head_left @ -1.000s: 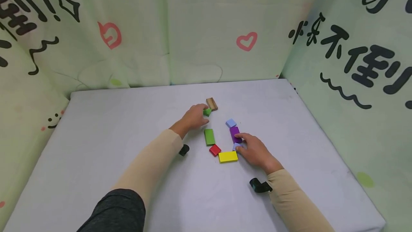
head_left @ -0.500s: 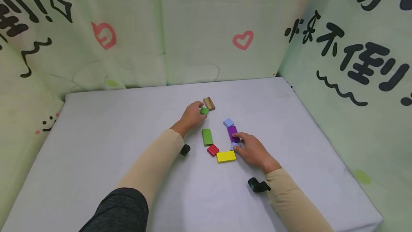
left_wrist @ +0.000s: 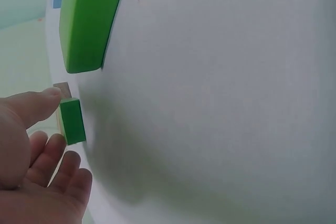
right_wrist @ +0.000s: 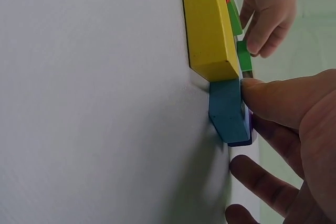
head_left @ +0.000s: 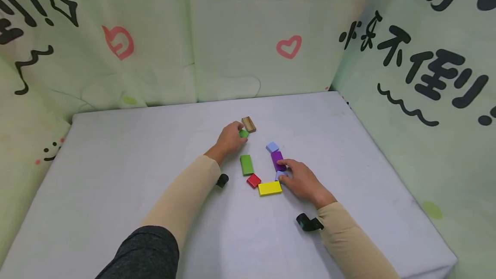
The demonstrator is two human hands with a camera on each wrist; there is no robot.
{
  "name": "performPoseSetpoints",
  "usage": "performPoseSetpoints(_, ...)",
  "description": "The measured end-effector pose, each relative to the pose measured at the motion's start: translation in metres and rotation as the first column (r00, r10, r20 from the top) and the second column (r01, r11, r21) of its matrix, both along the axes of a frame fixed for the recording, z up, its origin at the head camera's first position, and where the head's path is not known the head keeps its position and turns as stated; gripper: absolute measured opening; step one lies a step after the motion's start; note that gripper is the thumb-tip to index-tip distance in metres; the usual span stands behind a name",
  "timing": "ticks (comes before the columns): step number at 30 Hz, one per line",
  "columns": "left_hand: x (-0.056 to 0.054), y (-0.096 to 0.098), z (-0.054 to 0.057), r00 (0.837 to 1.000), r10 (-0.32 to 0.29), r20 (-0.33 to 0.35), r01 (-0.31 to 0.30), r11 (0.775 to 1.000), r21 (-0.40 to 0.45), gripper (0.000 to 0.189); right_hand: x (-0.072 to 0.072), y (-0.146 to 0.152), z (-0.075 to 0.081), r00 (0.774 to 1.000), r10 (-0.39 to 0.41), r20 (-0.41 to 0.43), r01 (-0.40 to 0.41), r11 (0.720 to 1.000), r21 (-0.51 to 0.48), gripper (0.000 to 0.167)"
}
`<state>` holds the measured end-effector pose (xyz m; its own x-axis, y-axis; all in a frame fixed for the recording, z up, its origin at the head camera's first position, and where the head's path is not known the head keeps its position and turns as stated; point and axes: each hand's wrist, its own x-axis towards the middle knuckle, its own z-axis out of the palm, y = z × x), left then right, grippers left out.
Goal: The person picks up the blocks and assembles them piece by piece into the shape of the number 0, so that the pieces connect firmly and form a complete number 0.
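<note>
In the head view, my left hand [head_left: 229, 137] pinches a small green block [head_left: 243, 133] between thumb and fingers, close to a brown wooden block [head_left: 249, 124]. The left wrist view shows the thumb on one side of that block and fingertips at the other. My right hand [head_left: 302, 178] has its thumb and index finger about a light blue block [head_left: 280, 175], with the index finger also against a purple block [head_left: 277, 160]. The light blue block touches the end of a yellow block [right_wrist: 210, 30] in the right wrist view.
A red block [head_left: 253, 180] lies beside the yellow one, below a longer green block [head_left: 246, 165]. Another light blue block [head_left: 272, 147] sits at the purple block's far end. All are on a white-covered table [head_left: 124, 162]; printed curtains [head_left: 232, 33] stand behind it.
The small green block has turned slightly in my left hand. My right hand stays at the light blue and purple blocks. The head view has swung slightly right.
</note>
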<state>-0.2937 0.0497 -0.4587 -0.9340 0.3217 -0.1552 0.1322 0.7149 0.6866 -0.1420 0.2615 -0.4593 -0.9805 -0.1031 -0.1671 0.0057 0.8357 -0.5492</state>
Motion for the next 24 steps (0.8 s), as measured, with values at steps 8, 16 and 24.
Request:
performPoseSetpoints(8,0.0019,-0.0027,-0.0008,1.0,0.028,-0.002,-0.027,0.999,0.028,0.037,0.0008,-0.0041,0.0033,1.0,0.006,-0.006,-0.006,1.0,0.0,0.047)
performPoseSetpoints(16,0.0053,-0.0049,0.0004,1.0,0.008,-0.004,-0.008,1.0,-0.004,0.036,0.0018,-0.0039,0.0039,1.0,0.013,-0.01,-0.013,1.0,0.007,0.046)
performPoseSetpoints(24,0.0085,-0.005,-0.0016,1.0,-0.023,0.008,0.023,0.999,-0.032,0.035,0.0018,-0.0029,0.0027,1.0,0.003,-0.007,-0.003,1.0,0.014,0.047)
